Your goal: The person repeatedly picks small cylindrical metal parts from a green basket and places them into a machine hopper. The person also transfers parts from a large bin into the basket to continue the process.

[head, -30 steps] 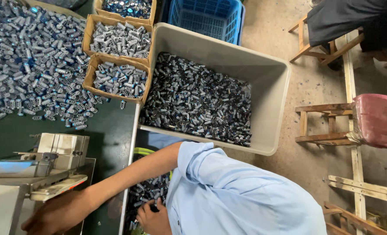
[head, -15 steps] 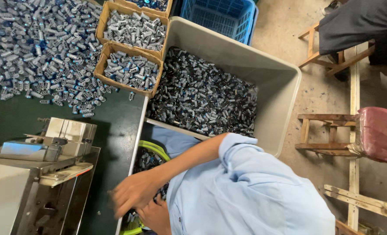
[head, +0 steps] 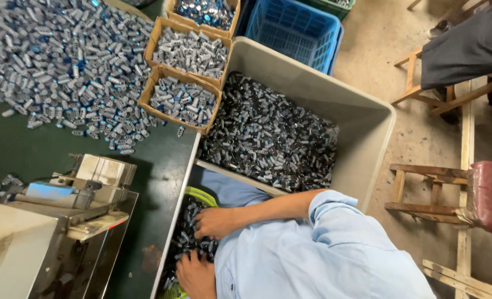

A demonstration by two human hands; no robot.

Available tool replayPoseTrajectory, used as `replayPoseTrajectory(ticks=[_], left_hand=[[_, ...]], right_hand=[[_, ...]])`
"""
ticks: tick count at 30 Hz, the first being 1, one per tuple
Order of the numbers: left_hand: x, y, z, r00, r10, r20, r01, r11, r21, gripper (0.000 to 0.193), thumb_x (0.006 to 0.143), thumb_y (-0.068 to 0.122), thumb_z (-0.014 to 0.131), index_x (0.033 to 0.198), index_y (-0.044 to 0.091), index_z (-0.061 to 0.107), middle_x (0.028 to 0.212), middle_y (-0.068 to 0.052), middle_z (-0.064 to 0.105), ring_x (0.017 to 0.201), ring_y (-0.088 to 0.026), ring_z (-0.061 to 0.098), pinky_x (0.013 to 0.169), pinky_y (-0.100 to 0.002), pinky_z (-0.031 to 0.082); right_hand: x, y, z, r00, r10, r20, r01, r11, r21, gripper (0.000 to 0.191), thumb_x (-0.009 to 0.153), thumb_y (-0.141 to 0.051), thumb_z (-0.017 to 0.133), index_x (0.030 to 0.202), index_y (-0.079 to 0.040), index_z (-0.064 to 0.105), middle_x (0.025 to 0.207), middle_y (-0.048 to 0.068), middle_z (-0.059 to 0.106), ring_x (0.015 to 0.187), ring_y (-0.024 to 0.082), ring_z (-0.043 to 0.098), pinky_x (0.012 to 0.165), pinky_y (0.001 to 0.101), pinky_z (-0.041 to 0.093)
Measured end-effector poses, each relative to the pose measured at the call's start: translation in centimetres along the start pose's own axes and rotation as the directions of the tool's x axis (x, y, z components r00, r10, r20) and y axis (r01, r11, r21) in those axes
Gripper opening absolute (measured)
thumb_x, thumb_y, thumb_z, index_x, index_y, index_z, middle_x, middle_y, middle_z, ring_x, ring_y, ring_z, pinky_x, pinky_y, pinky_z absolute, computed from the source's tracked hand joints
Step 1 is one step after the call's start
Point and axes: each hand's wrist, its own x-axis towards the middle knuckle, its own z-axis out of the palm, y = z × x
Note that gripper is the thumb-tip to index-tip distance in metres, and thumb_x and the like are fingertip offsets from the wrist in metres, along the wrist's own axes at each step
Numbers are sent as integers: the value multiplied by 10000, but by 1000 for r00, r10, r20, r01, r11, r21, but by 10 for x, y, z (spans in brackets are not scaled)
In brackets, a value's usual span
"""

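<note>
While both hands dig in dark small parts, right hand curled gripping some, left hand grip unclear; green table left of them, concrete floor far right.

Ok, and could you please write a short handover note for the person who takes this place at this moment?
Right hand: fingers curled down among the small dark parts in the yellow-rimmed tub on the lap; whether its grip is closed cannot be seen.
Left hand: in the same tub, low in view, grip unclear.
Nearby: grey bin of dark parts, cardboard boxes and a loose pile of silver-blue parts on the green table, a metal machine.
Done: nothing lifted out.
Left: the tub holds many parts.
</note>
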Motion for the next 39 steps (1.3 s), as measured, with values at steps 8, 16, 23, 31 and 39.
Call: replayPoseTrajectory(ticks=[8,16,23,31,39], left_hand=[[-12,8,0,973,-89,-214,21,953,-302,332,713,168,799,1039,126,754,1060,-87,665,1011,-334,611,886,-452,523],[-15,3,-2,955,-128,-268,38,947,-319,248,739,134,799,982,108,754,1063,-83,687,1004,-327,631,891,-446,525],[-17,0,-5,960,-137,-243,50,943,-330,241,755,118,794,985,68,740,1072,-101,687,993,-339,630,890,-454,525],[-27,6,-12,945,-151,-290,-5,880,-474,261,765,89,774,1015,47,709,1091,-114,685,1035,-350,639,903,-448,516],[-17,16,-28,973,-124,-195,4,852,-523,273,789,65,757,1052,25,695,1119,-130,687,1058,-352,630,924,-434,505]], right_hand=[[-5,-7,0,997,-33,-70,25,993,-112,430,691,-214,771,1084,-115,629,1025,129,629,1015,341,612,799,474,503],[-4,-5,3,997,1,-72,-20,962,-272,319,786,-246,716,1095,-198,653,1068,79,590,1065,268,576,814,424,463],[-11,-3,-4,999,40,-16,-43,944,-326,288,786,-273,698,1050,-160,691,1120,59,570,1097,251,550,857,408,444],[-6,-13,3,991,1,-131,-29,977,-211,303,861,-227,680,1126,-123,578,1092,36,561,1109,233,543,888,433,433],[-7,-28,5,990,-67,-123,21,940,-341,342,794,-237,700,1095,-157,559,1057,35,570,1061,244,502,795,428,392]])
